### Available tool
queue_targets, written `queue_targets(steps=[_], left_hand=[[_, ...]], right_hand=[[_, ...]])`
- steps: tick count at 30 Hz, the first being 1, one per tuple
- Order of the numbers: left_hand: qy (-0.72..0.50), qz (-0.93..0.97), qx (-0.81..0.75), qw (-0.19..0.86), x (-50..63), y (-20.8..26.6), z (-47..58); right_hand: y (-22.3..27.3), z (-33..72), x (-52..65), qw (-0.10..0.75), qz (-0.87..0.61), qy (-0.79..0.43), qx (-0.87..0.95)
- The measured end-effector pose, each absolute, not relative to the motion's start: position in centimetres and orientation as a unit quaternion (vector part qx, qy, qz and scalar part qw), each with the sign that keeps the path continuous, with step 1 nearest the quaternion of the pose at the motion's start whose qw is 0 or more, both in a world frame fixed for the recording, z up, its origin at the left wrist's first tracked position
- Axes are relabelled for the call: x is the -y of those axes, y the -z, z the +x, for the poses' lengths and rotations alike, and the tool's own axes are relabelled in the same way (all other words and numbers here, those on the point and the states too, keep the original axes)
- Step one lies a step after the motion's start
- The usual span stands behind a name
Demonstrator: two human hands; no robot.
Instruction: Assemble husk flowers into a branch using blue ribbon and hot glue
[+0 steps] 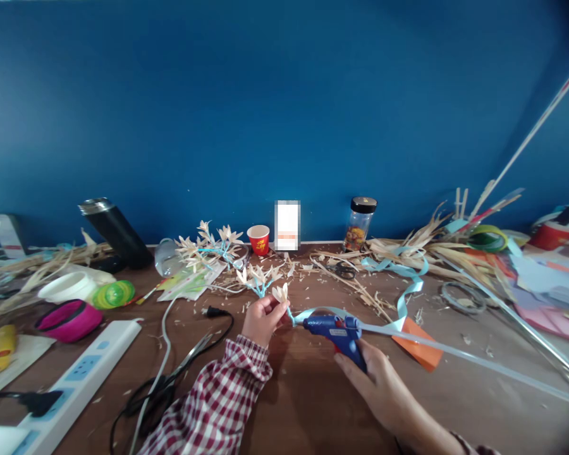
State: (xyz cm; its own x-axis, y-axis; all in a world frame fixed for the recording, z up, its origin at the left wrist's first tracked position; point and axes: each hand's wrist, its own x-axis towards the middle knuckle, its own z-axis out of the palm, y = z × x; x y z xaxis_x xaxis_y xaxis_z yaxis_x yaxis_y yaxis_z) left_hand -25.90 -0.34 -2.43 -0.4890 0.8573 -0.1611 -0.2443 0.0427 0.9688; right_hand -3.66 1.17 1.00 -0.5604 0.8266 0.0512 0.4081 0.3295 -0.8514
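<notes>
My left hand (pixel 265 316) pinches a pale husk flower (pixel 281 292) by its blue-wrapped stem, with the bloom pointing up. My right hand (pixel 377 379) is wrapped round the handle of a blue hot glue gun (pixel 334 328). The gun's nozzle points left, close to the stem and the light blue ribbon (pixel 410 291); whether it touches them I cannot tell. A long clear glue stick (pixel 455 351) sticks out of the gun's back. Just behind my left hand lie more husk flowers (pixel 260 278), and a larger bunch of flowers (pixel 208 246) sits farther left.
Along the blue wall stand a red paper cup (pixel 259 241), a lidded jar (pixel 359 224) and a leaning black flask (pixel 118 234). A white power strip (pixel 83 373) and cables (pixel 168 379) lie at left. Husk strips (pixel 408 243) and an orange paper (pixel 420 344) are at right.
</notes>
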Motion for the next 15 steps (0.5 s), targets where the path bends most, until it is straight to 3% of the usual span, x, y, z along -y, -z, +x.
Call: queue_targets(steps=[15], left_hand=[[-0.635, 0.273, -0.573, 0.439, 0.36, 2.47, -25.7]], right_hand=[[-0.19, -3.6, -1.26, 0.256, -0.409, -0.395, 0.782]])
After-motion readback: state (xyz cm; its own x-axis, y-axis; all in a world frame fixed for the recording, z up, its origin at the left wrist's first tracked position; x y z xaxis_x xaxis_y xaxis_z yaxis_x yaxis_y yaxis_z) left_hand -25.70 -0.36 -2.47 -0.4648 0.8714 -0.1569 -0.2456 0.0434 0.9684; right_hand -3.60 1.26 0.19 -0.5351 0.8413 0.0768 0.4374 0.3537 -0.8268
